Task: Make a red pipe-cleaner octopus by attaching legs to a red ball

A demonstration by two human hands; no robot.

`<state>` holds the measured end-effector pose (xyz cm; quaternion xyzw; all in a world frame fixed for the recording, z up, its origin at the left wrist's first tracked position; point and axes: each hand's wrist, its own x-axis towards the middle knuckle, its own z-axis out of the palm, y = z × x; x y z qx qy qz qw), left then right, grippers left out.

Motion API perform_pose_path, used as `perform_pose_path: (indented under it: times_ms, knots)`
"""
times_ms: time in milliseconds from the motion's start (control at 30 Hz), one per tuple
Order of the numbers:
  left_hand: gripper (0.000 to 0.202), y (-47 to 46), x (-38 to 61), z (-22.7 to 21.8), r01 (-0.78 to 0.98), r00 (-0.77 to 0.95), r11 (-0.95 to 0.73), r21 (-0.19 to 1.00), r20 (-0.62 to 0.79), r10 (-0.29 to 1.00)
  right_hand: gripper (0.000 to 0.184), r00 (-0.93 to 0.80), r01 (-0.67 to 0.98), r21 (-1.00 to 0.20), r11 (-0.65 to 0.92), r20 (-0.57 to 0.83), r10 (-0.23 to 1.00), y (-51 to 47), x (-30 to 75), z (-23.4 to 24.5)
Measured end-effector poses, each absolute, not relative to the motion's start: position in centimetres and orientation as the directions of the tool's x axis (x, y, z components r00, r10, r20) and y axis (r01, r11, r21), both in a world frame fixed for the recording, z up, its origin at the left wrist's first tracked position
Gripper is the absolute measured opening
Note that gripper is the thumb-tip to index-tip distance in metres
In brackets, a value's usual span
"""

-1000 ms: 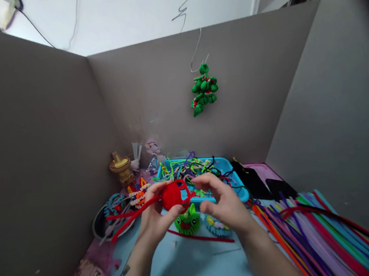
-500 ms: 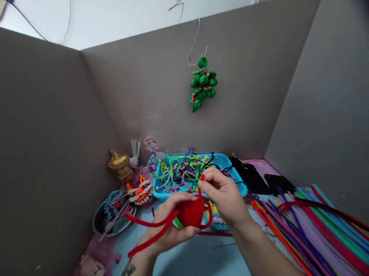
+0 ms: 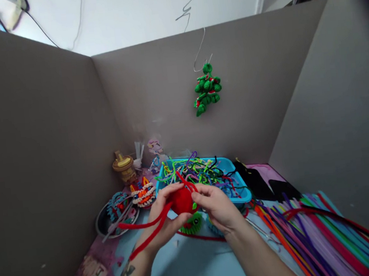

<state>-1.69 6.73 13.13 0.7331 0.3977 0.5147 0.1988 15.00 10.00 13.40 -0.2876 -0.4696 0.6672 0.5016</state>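
A round red pipe-cleaner piece (image 3: 181, 201) is cupped in my left hand (image 3: 166, 223), thumb below and fingers above. Two long red pipe-cleaner ends (image 3: 145, 224) trail from it to the left, over my wrist. Another red end (image 3: 182, 180) sticks up at its top. My right hand (image 3: 217, 205) pinches a red strand at the piece's right edge, thumb and forefinger together. A small green bit shows beside that thumb. Just beneath the hands, on the blue mat (image 3: 185, 269), sits a green fuzzy figure (image 3: 193, 224) with an eye; a blue one is partly hidden.
Behind the hands stands a blue tray (image 3: 243, 193) of tangled pipe-cleaner scraps. Loose coloured pipe cleaners (image 3: 326, 228) spread at the right. To the left are a bowl (image 3: 104, 234), an orange-and-white figure (image 3: 143, 194) and a lidded cup (image 3: 124, 167). A green ornament (image 3: 208, 89) hangs on the back panel.
My right hand has come down and left against the red piece. The strand it held upright now lies near the piece's edge, and an end points up. The view has shifted slightly.
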Motion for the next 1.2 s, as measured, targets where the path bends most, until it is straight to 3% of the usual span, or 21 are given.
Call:
perform_pose_path:
  times_ms: [167,300,367,433,533,600,667,733,800,900,967,1100,1200]
  knots:
    - [0.059,7.6,-2.5,12.3,0.439,0.270,-0.760,0.479,0.737,0.620,0.028,-0.345,-0.613,-0.738,-0.282,-0.071,0.936,9.5,13.5,12.9]
    - [0.059,8.2,-2.8,11.5,0.445,0.362,-0.822,0.355,0.768,0.528,0.031,-0.301,-0.680,-0.658,-0.324,-0.152,0.941,9.2,12.8,12.6]
    - [0.060,8.3,-2.6,11.3,0.466,0.286,-0.781,0.416,0.764,0.578,0.030,-0.227,-0.683,-0.690,-0.240,-0.113,0.967,9.0,12.5,12.7]
    - [0.049,8.2,-2.2,11.2,0.484,0.111,-0.680,0.551,0.732,0.672,0.029,-0.142,-0.660,-0.740,-0.130,-0.047,0.989,8.8,12.3,12.7]
    - [0.022,8.2,-1.8,11.2,0.413,-0.141,-0.508,0.756,0.605,0.784,0.028,-0.154,-0.574,-0.815,-0.078,0.014,0.988,8.7,11.9,12.3]
    - [0.021,8.3,-1.9,11.4,0.349,-0.246,-0.422,0.837,0.516,0.820,0.029,-0.139,-0.496,-0.868,-0.020,0.057,0.989,8.9,12.1,11.9]
    - [0.023,8.4,-2.4,11.6,0.334,-0.290,-0.355,0.873,0.454,0.842,0.029,0.005,-0.357,-0.919,0.167,0.176,0.984,9.4,12.8,11.7]
    - [0.023,8.5,-3.1,11.8,0.348,-0.246,-0.327,0.879,0.422,0.873,0.025,0.115,-0.071,-0.903,0.423,0.414,0.903,9.8,14.2,11.8]
    - [0.022,8.5,-3.7,12.1,0.329,-0.110,-0.340,0.881,0.393,0.913,0.022,-0.060,0.218,-0.730,0.648,0.652,0.756,10.2,15.7,12.4]
    - [0.021,8.3,-4.0,12.5,0.257,0.074,-0.340,0.905,0.333,0.940,0.036,-0.403,0.283,-0.540,0.793,0.683,0.609,10.4,17.3,13.5]
    - [0.020,8.2,-3.9,12.5,0.207,0.111,-0.319,0.925,0.302,0.947,0.032,-0.515,0.249,-0.521,0.817,0.643,0.567,10.4,17.7,14.0]
    - [0.026,8.5,-3.4,12.1,0.077,0.106,-0.255,0.964,0.246,0.963,0.016,-0.551,0.176,-0.553,0.814,0.631,0.547,10.3,17.4,14.0]
    - [0.040,9.2,-3.1,11.4,-0.008,-0.071,-0.122,0.992,0.121,0.990,0.015,-0.465,0.218,-0.597,0.772,0.631,0.620,10.6,17.0,13.4]
